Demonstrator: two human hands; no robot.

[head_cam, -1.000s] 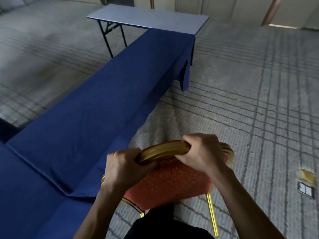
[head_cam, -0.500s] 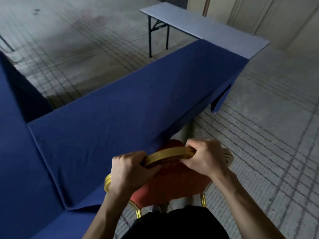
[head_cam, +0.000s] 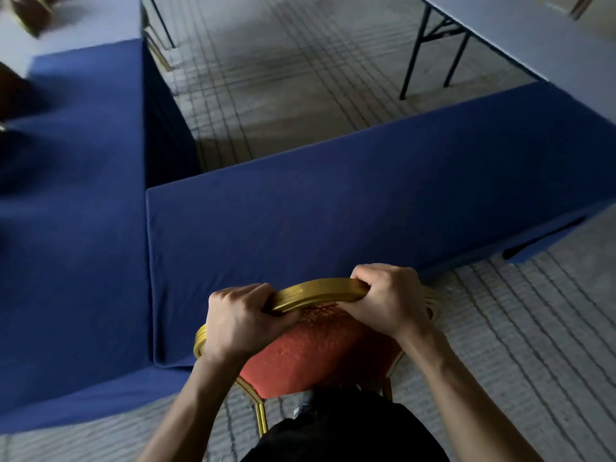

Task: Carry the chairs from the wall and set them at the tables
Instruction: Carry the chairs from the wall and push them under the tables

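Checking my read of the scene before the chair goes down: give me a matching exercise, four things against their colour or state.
Things:
1. chair frame
2. chair cushion
3. near table cloth
4. far right table top

Colour or state:
A. bare pale grey, folding legs showing
B. red, patterned
C. dark blue, draped to the floor
D. gold, held by both hands

Pairs: 1-D, 2-B, 3-C, 4-A. The left hand and right hand each have a closed grip on the top rail.
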